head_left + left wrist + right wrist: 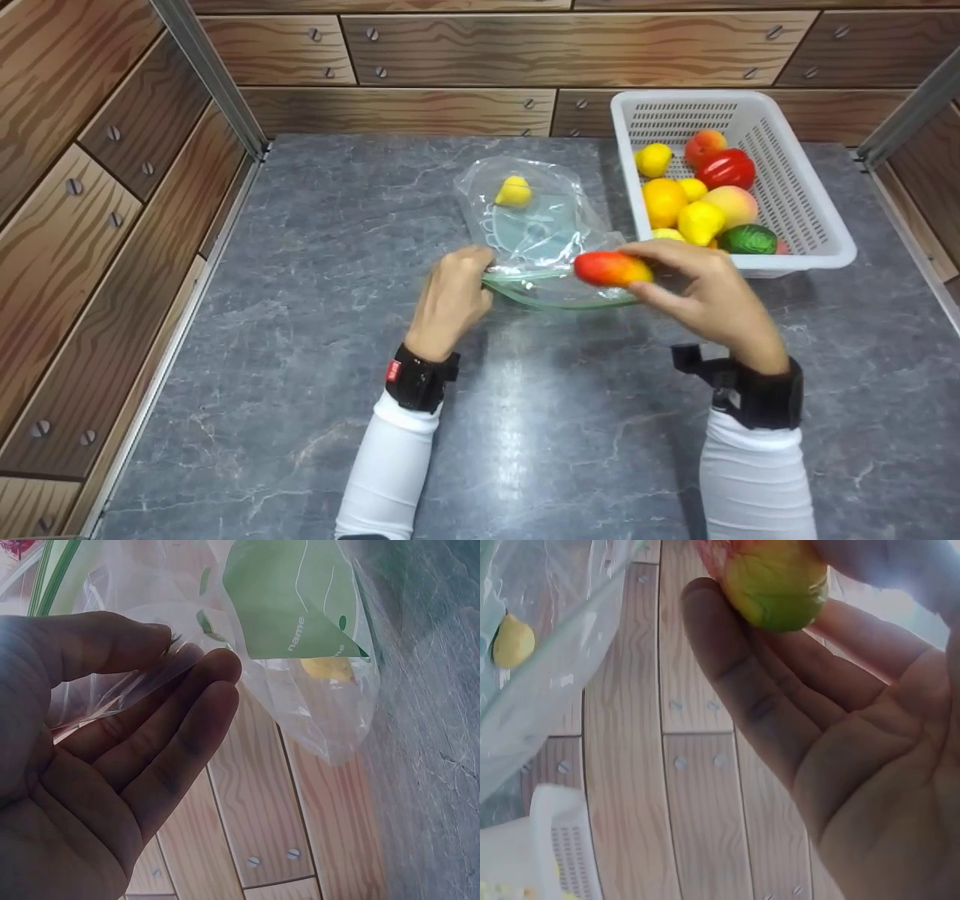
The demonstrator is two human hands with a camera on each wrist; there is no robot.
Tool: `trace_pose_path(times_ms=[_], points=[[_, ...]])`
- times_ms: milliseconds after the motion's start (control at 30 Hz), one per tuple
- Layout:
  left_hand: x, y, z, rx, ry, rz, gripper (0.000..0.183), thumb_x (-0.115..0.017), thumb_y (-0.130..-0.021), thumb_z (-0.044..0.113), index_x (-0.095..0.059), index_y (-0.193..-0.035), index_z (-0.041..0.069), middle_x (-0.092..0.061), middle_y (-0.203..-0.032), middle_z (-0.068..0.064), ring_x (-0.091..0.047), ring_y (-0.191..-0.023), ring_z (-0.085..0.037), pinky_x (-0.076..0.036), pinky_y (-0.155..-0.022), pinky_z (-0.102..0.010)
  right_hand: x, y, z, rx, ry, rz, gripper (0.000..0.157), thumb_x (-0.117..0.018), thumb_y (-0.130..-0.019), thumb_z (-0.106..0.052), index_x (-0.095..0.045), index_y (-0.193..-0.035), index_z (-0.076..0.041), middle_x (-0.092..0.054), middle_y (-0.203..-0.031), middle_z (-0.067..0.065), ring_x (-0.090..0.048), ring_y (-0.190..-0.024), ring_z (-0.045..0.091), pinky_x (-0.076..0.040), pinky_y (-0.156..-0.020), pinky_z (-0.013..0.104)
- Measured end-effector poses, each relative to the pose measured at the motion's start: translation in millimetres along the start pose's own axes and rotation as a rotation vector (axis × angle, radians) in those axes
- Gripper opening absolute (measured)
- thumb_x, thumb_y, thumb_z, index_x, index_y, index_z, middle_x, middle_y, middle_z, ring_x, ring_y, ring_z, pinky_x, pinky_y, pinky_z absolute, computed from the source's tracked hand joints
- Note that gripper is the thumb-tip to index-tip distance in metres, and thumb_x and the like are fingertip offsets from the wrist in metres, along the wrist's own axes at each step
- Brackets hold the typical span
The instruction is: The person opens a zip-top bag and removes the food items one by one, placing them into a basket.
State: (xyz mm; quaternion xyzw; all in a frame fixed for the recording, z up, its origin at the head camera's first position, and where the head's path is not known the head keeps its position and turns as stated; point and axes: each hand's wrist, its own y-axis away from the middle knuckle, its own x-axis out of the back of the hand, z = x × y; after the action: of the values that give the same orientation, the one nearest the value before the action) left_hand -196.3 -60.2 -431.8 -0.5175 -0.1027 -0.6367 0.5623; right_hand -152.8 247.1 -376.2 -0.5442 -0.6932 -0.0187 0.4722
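A clear zip bag [536, 232] with a green seal lies mid-table, its mouth towards me. Inside, at the far end, is a small yellow pear [514, 192], seen also in the right wrist view. My left hand [450, 300] pinches the left corner of the bag's mouth between thumb and fingers. My right hand [705, 296] holds a red and yellow mango [611, 268] by its yellow end, over the right part of the bag's opening. In the right wrist view the mango [776, 585] shows a greenish tip between thumb and fingers.
A white plastic basket [814, 202] stands at the back right, close beside the bag. In it lie several fruits and vegetables, among them an orange [664, 201], a red pepper [726, 169] and a peach [731, 206]. Wood-patterned panels [450, 49] enclose the grey table [315, 285].
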Motion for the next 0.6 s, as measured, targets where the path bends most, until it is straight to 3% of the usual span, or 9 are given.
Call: trace_pose_path(times_ms=[200,367,433,500,600], points=[[-0.3,-0.4,0.2,-0.004,-0.002,-0.007,0.031,-0.057,-0.064,-0.021,-0.064,-0.080,0.005,-0.062,-0.076,-0.005,-0.061,-0.068,-0.022,-0.055,-0.060,-0.031,5.3,-0.5,19.8,-0.137,-0.066,0.243,0.040,-0.076,-0.082,0.015,-0.071,-0.121,0.006,-0.076,-0.109,0.016,-0.067,-0.095,-0.004,-0.053,-0.086,0.011],[-0.1,0.1,0.4,-0.001,0.006,-0.011,0.029,-0.056,-0.064,-0.020,-0.061,-0.078,0.006,-0.059,-0.075,-0.004,-0.060,-0.067,-0.021,-0.055,-0.059,-0.031,3.5,-2.3,43.6,-0.277,-0.130,0.417,0.035,-0.077,-0.083,0.013,-0.071,-0.118,0.010,-0.073,-0.099,-0.012,-0.068,-0.086,-0.001,-0.054,-0.080,0.010],[-0.1,0.5,0.5,0.000,0.008,-0.011,0.028,-0.056,-0.065,-0.019,-0.059,-0.077,0.006,-0.058,-0.074,-0.004,-0.059,-0.067,-0.022,-0.054,-0.059,-0.032,2.2,-2.7,51.5,-0.343,-0.146,0.453,0.035,-0.078,-0.084,0.009,-0.072,-0.118,0.010,-0.070,-0.098,-0.016,-0.067,-0.084,-0.001,-0.054,-0.079,0.009],[-0.1,0.8,0.6,0.003,0.015,-0.011,0.027,-0.056,-0.065,-0.018,-0.058,-0.076,0.006,-0.057,-0.074,-0.004,-0.059,-0.067,-0.022,-0.054,-0.060,-0.034,0.9,-3.1,58.6,-0.395,-0.137,0.476,0.035,-0.078,-0.085,0.005,-0.072,-0.120,0.008,-0.072,-0.099,-0.008,-0.066,-0.083,-0.002,-0.053,-0.078,0.008],[0.1,0.9,1.1,-0.002,0.018,-0.008,0.026,-0.056,-0.065,-0.017,-0.056,-0.075,0.007,-0.057,-0.074,-0.004,-0.059,-0.067,-0.023,-0.054,-0.060,-0.035,-1.3,-3.1,67.8,-0.446,-0.085,0.488,0.036,-0.079,-0.086,0.001,-0.072,-0.121,0.008,-0.074,-0.105,0.014,-0.064,-0.080,-0.008,-0.051,-0.076,0.005]])
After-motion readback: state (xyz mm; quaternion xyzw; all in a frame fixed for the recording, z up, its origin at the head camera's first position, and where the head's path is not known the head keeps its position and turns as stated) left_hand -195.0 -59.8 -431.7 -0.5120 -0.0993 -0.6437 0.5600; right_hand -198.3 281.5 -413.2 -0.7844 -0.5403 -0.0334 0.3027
